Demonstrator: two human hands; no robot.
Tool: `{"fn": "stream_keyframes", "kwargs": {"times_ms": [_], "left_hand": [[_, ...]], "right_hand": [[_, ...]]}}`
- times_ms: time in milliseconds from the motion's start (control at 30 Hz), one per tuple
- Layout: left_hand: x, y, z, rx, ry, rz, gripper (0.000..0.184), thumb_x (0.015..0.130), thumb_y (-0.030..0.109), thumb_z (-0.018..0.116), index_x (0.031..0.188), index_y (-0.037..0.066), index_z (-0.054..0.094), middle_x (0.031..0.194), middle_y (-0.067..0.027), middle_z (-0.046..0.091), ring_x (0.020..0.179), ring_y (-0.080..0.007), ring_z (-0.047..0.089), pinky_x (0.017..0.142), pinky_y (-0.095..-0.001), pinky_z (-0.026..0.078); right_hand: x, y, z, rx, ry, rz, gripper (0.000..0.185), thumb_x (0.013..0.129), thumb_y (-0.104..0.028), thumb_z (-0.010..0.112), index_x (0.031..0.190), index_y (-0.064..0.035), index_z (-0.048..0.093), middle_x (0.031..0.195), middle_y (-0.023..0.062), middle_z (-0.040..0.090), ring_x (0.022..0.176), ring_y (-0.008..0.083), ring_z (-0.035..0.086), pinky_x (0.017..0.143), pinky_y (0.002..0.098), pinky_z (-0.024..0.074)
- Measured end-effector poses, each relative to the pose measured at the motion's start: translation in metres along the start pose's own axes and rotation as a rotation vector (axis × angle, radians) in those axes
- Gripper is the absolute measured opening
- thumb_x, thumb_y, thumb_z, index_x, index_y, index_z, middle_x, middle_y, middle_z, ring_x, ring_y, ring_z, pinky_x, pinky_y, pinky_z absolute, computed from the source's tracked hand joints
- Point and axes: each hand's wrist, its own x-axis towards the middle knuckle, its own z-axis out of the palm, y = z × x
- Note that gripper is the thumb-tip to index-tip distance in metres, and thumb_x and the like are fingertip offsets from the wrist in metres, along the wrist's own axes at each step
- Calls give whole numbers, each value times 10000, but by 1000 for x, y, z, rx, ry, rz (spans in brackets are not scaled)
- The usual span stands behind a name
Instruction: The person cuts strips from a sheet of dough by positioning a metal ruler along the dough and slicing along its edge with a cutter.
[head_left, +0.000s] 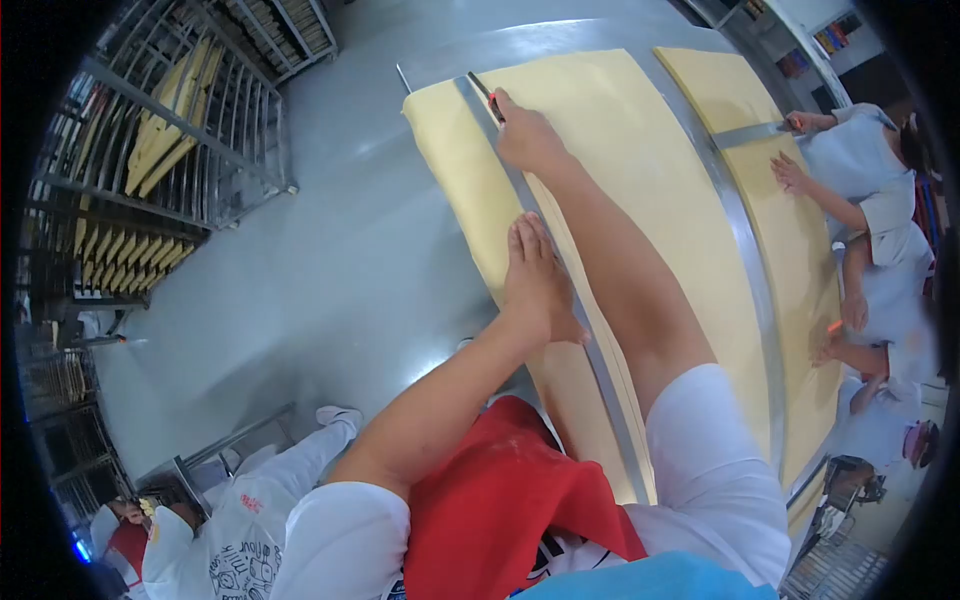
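Note:
A long metal straightedge (604, 372) lies along a broad, pale yellow sheet that looks like dough (640, 150). My left hand (540, 285) rests on the straightedge with fingers stretched out flat. Farther up the same strip, my right hand (528, 135) is closed around a cutter knife (492, 102) with a red and black handle. The knife is at the far end of the sheet, beside the straightedge; its tip is too small to make out clearly. To the left of the strip, the sheet hangs over the table's edge.
Across the metal table (735, 205), co-workers work on a second yellow sheet (790, 225) with another straightedge (750, 134). Racks (200, 130) holding yellow slabs stand at left. A person in a white apron (250, 520) is behind me at lower left.

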Motion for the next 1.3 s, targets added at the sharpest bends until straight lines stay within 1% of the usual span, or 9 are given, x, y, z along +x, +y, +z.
{"fn": "stream_keyframes", "kwargs": {"times_ms": [67, 300, 400, 467, 800, 1167, 1200, 1233, 1300], "left_hand": [[3, -4, 1, -24, 12, 0, 1425, 622, 799, 793, 1483, -245, 348, 1627, -456, 144, 1544, -569, 138, 1285, -576, 88], [5, -13, -8, -31, -109, 62, 1384, 691, 794, 754, 1515, -225, 311, 1635, -440, 150, 1556, -549, 117, 1287, -587, 71], [4, -12, 0, -41, -66, 54, 1367, 689, 789, 758, 1511, -217, 333, 1636, -434, 157, 1553, -552, 116, 1286, -590, 68], [3, -12, 2, -57, -28, 45, 1359, 685, 784, 764, 1508, -214, 346, 1637, -432, 160, 1549, -556, 117, 1285, -592, 68], [1, -5, 6, -66, 4, 19, 1409, 642, 768, 805, 1479, -260, 325, 1627, -451, 144, 1539, -569, 129, 1287, -580, 80], [-1, 8, 7, 31, -28, -17, 1440, 617, 787, 812, 1512, -224, 312, 1658, -391, 169, 1558, -530, 144, 1290, -557, 84], [-1, 7, 12, 2, 41, -15, 1447, 599, 788, 824, 1508, -221, 324, 1658, -386, 177, 1558, -528, 146, 1289, -559, 88], [-1, 7, 15, -28, 110, -15, 1455, 581, 788, 836, 1505, -218, 336, 1658, -381, 186, 1559, -525, 147, 1288, -561, 92], [0, 10, 12, -17, 84, -29, 1474, 554, 791, 848, 1502, -218, 342, 1654, -384, 191, 1560, -521, 149, 1285, -563, 104]], "right_hand": [[15, -11, -6, -50, -100, 108, 672, 883, -49, 541, 1535, -76, 383, 1156, 290, 708, 1129, 462, 675, 955, 534, 545], [42, -15, -2, -93, -134, 90, 663, 878, -43, 553, 1528, -80, 430, 1176, 266, 710, 1134, 439, 678, 947, 516, 559], [53, -28, -14, -95, -193, 125, 561, 885, -53, 539, 1445, -52, 508, 1140, 248, 720, 1029, 398, 720, 825, 502, 601], [59, -40, -23, -20, -260, 166, 394, 890, 7, 435, 1266, -14, 551, 788, 187, 688, 575, 271, 677, 454, 406, 528], [23, -49, -65, -66, -429, 201, 340, 872, 42, 403, 1156, 17, 588, 782, 189, 669, 618, 269, 706, 456, 410, 542], [-130, -26, -89, 9, -444, 197, 495, 840, 68, 430, 1312, -12, 557, 856, 201, 691, 557, 304, 667, 438, 428, 512], [-148, -23, -89, 13, -443, 214, 491, 859, 43, 478, 1339, -30, 551, 924, 226, 716, 657, 373, 697, 545, 494, 542], [-167, -7, -78, 18, -435, 227, 491, 859, 43, 478, 1339, -30, 551, 924, 226, 716, 657, 373, 697, 545, 494, 542], [-209, 34, -49, -24, -245, -48, 520, 874, 16, 507, 1388, -61, 530, 974, 267, 716, 812, 443, 705, 687, 547, 541]]}}
